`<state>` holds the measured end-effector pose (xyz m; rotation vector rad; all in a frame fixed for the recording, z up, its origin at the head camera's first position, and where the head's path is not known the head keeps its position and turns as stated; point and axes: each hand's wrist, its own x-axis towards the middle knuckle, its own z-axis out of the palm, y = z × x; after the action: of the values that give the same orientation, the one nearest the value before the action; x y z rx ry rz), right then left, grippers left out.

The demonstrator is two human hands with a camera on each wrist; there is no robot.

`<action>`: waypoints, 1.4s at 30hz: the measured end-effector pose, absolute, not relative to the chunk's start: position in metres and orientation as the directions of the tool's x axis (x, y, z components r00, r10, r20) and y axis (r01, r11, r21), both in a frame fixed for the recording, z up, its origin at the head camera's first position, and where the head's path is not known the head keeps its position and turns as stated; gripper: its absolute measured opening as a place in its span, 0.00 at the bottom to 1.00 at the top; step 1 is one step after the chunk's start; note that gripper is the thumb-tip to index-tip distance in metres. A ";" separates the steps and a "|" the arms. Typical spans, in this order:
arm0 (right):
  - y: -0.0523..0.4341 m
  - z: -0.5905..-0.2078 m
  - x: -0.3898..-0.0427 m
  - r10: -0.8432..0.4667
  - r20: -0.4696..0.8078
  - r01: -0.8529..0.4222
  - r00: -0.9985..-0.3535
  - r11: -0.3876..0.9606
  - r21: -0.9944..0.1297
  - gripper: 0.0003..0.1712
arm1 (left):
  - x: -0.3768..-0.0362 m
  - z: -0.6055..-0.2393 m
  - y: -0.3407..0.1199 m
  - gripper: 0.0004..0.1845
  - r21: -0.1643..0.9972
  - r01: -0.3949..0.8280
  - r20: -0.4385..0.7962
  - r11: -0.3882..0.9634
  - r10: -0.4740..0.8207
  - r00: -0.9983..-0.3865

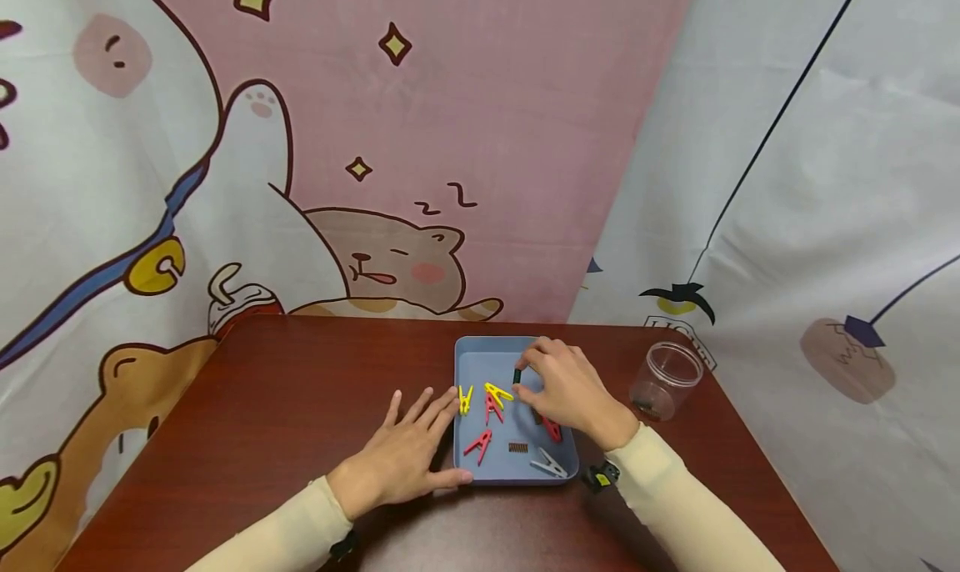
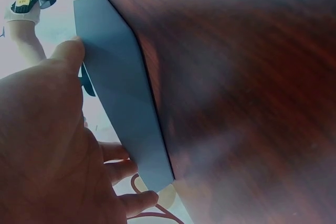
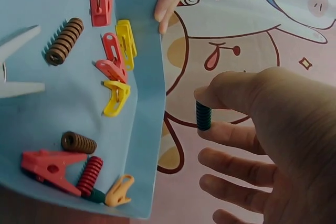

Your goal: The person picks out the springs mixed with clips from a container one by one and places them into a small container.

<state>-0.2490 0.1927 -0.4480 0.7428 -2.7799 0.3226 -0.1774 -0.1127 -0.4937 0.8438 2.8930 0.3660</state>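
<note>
My right hand [image 1: 566,384] pinches a dark green coil spring [image 3: 203,115] between thumb and forefinger above the right side of a blue tray [image 1: 480,357]. Its other fingers are spread apart. My left hand [image 1: 401,455] touches the tray's left side with its fingers spread and thumb near the front corner. In the tray lie red clothespins [image 1: 478,446], yellow clothespins [image 1: 498,392] and a grey clothespin [image 1: 550,464]. A brown spring [image 1: 518,448] lies near the front; the right wrist view also shows a red spring [image 3: 90,174] and a small orange clothespin [image 3: 120,190].
A clear plastic jar [image 1: 666,380] stands on the brown table [image 1: 300,405] right of the tray, with something small and dark at its bottom. A cartoon-printed cloth [image 1: 510,138] hangs behind the table. Both wrists wear dark devices.
</note>
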 end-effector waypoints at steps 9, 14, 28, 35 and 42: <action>0.207 -0.445 -0.246 -0.436 0.325 -0.503 -0.839 0.849 -0.161 0.19 | -0.178 -0.495 -0.112 0.61 0.244 0.518 -0.035 0.820 0.541 -0.840; 0.216 -0.444 -0.244 -0.414 0.345 -0.491 -0.842 0.854 -0.172 0.18 | -0.178 -0.495 -0.112 0.61 0.241 0.522 -0.028 0.818 0.543 -0.839; 0.244 -0.436 -0.244 -0.333 0.343 -0.420 -0.878 0.879 -0.223 0.19 | -0.179 -0.495 -0.112 0.61 0.249 0.524 -0.032 0.815 0.547 -0.836; 0.262 -0.433 -0.245 -0.305 0.364 -0.405 -0.880 0.883 -0.237 0.17 | -0.178 -0.494 -0.111 0.62 0.248 0.523 -0.036 0.815 0.547 -0.836; 0.283 -0.429 -0.245 -0.275 0.384 -0.385 -0.882 0.889 -0.248 0.16 | -0.178 -0.494 -0.111 0.62 0.245 0.523 -0.034 0.817 0.546 -0.837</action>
<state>-0.2449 0.2829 -0.4287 0.4898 -2.7154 0.4556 -0.1785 -0.1114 -0.4945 0.8541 2.8955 0.3452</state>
